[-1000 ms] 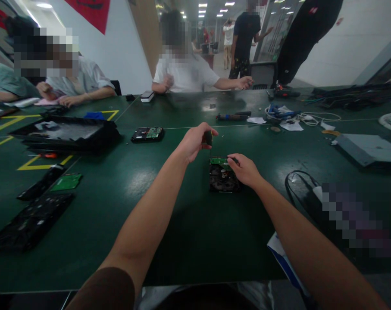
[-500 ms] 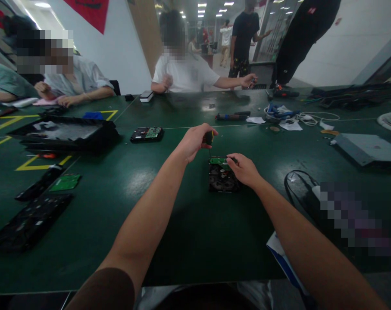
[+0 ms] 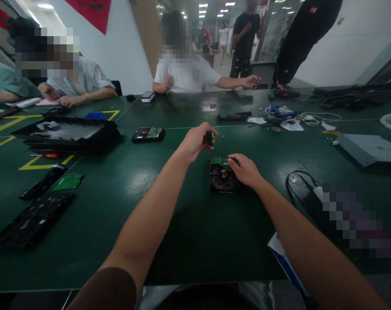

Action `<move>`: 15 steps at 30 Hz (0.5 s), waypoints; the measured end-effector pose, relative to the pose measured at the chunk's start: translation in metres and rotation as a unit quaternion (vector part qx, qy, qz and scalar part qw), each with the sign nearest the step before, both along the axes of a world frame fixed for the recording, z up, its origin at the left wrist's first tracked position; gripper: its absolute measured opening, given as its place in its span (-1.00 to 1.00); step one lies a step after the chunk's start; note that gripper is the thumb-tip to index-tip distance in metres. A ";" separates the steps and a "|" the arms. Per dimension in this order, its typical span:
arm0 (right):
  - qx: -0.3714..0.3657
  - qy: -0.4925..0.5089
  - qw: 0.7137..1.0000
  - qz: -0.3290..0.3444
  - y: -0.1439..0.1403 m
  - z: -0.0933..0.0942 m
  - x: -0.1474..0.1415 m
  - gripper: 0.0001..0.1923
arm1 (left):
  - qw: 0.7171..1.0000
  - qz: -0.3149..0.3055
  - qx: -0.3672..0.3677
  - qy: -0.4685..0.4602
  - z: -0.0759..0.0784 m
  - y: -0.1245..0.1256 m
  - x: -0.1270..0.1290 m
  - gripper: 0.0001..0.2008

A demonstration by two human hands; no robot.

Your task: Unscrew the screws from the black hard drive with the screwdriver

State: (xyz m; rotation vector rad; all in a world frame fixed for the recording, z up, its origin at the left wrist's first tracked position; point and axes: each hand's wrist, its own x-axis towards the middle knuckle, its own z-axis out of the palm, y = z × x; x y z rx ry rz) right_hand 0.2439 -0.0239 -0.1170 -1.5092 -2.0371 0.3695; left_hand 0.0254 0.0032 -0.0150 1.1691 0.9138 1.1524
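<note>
"Green worktop (image 3: 195, 245), nice and shiny! What's by the hands?"

"A hard drive (image 3: 223, 184). It lies flat, a bit right of the middle, about halfway between the worktop's near and far edges."

"What are the hands doing?"

"The left hand (image 3: 198, 141) is curled round a screwdriver (image 3: 210, 137), pinching its black and yellow handle. The right hand (image 3: 246, 171) has bent fingers at the drive's far right corner. I can't tell if they pinch it or just press."

"Why hold things like that?"

"I think the screwdriver stands up so it can push straight down near the drive's far left corner. Its tip is too small to see. The right hand probably stops the drive sliding."

"Which way does the drive point?"

"Its green circuit board (image 3: 217, 161) end points to the worktop's far edge. The long way seems to run from near edge to far edge."
</note>
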 end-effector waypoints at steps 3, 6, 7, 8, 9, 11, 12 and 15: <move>0.001 -0.008 1.000 0.005 0.000 0.000 0.000 -0.64 | 1.000 -0.003 -0.002 -0.003 0.000 0.000 -0.001 -0.78; 0.002 -0.009 1.000 0.007 0.000 0.000 0.001 -0.64 | 0.998 -0.014 -0.032 -0.051 -0.002 0.001 0.002 -0.82; 0.003 -0.008 1.000 0.006 0.000 0.000 0.001 -0.64 | 0.997 -0.017 -0.041 -0.067 -0.002 0.001 0.003 -0.83; 0.003 -0.006 1.000 0.006 -0.001 0.000 0.001 -0.64 | 0.996 -0.021 -0.046 -0.078 -0.003 0.002 0.004 -0.84; 0.002 -0.004 1.000 0.005 -0.001 0.001 0.001 -0.64 | 0.995 -0.025 -0.048 -0.082 -0.003 0.002 0.005 -0.84; -0.001 -0.002 1.000 0.004 -0.001 0.001 0.000 -0.63 | 0.997 -0.021 -0.037 -0.064 -0.004 0.002 0.005 -0.82; -0.004 -0.003 1.000 0.002 -0.001 0.001 0.000 -0.63 | 0.999 -0.011 -0.024 -0.047 -0.003 0.002 0.004 -0.80; -0.009 -0.006 1.000 -0.002 -0.001 0.002 0.000 -0.63 | 1.000 0.013 0.012 0.000 -0.002 0.002 0.001 -0.77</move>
